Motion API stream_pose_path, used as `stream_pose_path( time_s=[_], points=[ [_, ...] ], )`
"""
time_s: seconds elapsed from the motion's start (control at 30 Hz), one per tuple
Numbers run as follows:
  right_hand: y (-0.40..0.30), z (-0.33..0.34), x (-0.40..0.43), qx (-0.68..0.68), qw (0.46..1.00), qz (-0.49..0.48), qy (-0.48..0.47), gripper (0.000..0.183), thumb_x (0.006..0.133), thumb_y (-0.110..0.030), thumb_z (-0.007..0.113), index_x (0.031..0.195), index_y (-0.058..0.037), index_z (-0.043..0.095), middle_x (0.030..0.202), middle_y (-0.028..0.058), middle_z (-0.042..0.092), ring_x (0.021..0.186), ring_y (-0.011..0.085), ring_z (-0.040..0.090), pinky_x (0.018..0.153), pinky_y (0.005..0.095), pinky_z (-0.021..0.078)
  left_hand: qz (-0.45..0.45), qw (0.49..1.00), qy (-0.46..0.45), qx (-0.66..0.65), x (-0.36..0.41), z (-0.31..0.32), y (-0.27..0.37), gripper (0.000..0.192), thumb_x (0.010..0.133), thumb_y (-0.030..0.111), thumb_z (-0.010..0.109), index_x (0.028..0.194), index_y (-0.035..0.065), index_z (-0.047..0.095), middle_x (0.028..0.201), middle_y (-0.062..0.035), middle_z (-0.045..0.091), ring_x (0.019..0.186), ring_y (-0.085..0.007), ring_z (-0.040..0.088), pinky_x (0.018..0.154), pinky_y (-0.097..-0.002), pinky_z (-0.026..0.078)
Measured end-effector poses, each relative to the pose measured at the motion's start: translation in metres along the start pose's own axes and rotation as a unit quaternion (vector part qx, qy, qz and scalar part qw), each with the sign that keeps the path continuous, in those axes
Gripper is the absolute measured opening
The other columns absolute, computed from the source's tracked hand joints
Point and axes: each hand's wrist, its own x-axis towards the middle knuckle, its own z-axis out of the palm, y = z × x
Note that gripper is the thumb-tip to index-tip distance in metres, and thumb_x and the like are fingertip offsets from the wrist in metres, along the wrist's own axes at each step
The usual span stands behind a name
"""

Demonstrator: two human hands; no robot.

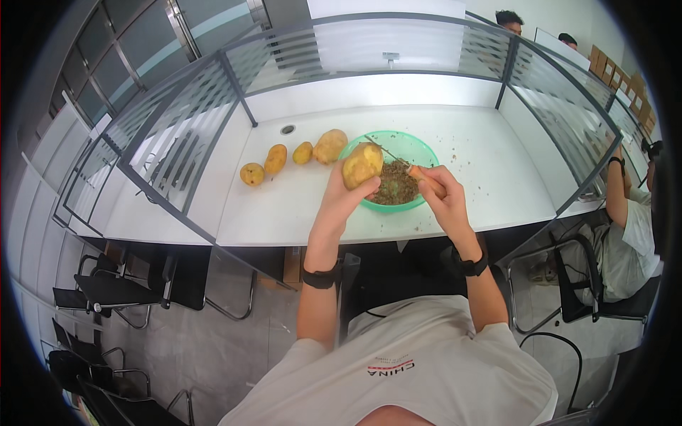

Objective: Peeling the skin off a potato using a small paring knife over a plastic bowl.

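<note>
My left hand (pixel 341 199) grips a large potato (pixel 362 170) above the left side of a green plastic bowl (pixel 418 144). Pale yellow patches on the potato's upper right look peeled. In my right hand (pixel 446 194) is the orange-brown handle of a thin-bladed peeler or knife (pixel 430 183); its exact kind is unclear. The blade slants up and left, its tip near the top of the potato. Brown peelings or soil-like scraps (pixel 397 186) cover much of the bowl's bottom. Left of the bowl, a large potato (pixel 331 146) and several smaller potatoes (pixel 275 158) lie in a row.
Crumbs are scattered on the white desk (pixel 495 160) right of the bowl. Framed glass partitions (pixel 373 48) enclose its back and sides. A round cable hole (pixel 287 129) sits at back left. Another person (pixel 623 229) sits at the right; black chairs (pixel 122 287) stand left.
</note>
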Motion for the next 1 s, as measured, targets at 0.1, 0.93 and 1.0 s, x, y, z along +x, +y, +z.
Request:
stream_pose_path(
  time_s=[0.1,0.93,1.0],
  points=[
    [0.004,-0.002,-0.002,0.007,0.999,0.037,0.019,0.018,0.096,-0.006,0.061,0.112,0.0017,0.060,0.104,0.0026,0.064,0.088,0.0046,0.054,0.076,0.0201,0.0448,-0.001,1.000,-0.003,0.013,0.001,0.000,-0.002,0.059,0.084,0.012,0.074,0.130,-0.0025,0.041,0.112,-0.0093,0.056,0.092,-0.0128,0.058,0.075,-0.0267,0.051],
    [0.009,0.002,-0.016,-0.053,0.998,-0.012,0.044,0.010,0.092,-0.003,0.063,0.101,0.0019,0.060,0.084,0.0010,0.063,0.070,0.0022,0.049,0.061,0.0192,0.0429,0.013,0.999,0.000,-0.038,0.000,0.003,0.001,0.040,0.085,0.013,0.071,0.116,-0.0024,0.051,0.094,-0.0066,0.061,0.079,-0.0130,0.060,0.069,-0.0270,0.050],
    [0.012,0.002,-0.014,-0.053,0.998,0.025,0.035,0.010,0.092,-0.002,0.063,0.101,0.0018,0.059,0.089,0.0030,0.065,0.072,0.0022,0.050,0.062,0.0191,0.0435,-0.002,0.999,-0.017,-0.038,0.002,0.002,0.002,0.039,0.088,0.013,0.068,0.121,-0.0010,0.052,0.099,-0.0075,0.061,0.083,-0.0161,0.061,0.075,-0.0300,0.049]
  ],
)
